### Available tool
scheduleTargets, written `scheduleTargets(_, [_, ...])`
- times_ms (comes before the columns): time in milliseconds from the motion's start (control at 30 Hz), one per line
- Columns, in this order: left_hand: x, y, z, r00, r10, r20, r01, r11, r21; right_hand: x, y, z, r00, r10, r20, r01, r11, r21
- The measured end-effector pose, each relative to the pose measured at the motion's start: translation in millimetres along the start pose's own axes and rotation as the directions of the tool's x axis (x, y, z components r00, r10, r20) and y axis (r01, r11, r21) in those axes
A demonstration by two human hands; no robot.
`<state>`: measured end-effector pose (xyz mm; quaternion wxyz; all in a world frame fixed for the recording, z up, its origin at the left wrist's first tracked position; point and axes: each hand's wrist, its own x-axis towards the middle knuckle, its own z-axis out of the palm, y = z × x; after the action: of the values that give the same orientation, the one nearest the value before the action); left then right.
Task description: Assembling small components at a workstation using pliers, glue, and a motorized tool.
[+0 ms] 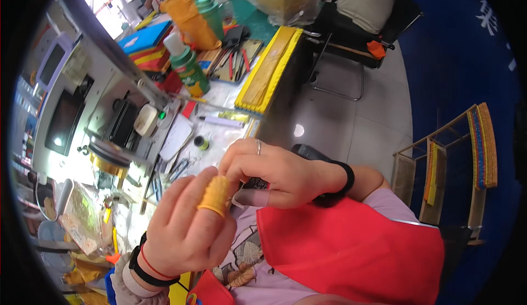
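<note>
My left hand (184,225) and my right hand (277,170) meet in front of my chest, above the bench's near edge. The left hand's fingers are curled, and one wears a yellow ribbed finger cot (214,193). On my right thumb sits a greyish cover (251,197); a ring circles one finger of that hand. Both hands' fingertips press together in a pinch. Whatever lies between them is hidden behind the fingers. A red apron (351,244) spreads below the right forearm.
On the bench stand a green bottle with a white cap (189,72), a small dark-capped bottle (201,142) and a pale pen-like tool (222,122). A yellow-edged strip (269,69) lines the bench edge. A chair (351,47) stands beyond; a rack (477,146) is at right.
</note>
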<state>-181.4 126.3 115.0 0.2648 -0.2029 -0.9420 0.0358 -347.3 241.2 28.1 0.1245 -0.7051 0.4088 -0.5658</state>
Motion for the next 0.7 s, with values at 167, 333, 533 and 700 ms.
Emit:
scheduleTargets(167, [36,-4,18,0.984,0.172,0.053,-0.174,0.984,0.039,-22,-8,-25,0.983,-0.112,-0.144,0.054,0.931,-0.360])
scheduleTargets(333, [52,-9,38,0.995,0.097,-0.003,-0.097,0.995,-0.011,-42,-8,-64,0.980,-0.197,-0.019,0.105,0.600,-0.793])
scheduleTargets(533, [32,-20,52,0.973,-0.216,0.083,0.218,0.975,-0.027,-131,113,-226,0.614,-0.080,-0.785,-0.778,0.107,-0.619])
scheduleTargets(700, [19,-25,57,0.946,-0.270,0.179,0.287,0.955,-0.076,-119,238,-232,0.600,-0.012,-0.800,-0.672,0.536,-0.511])
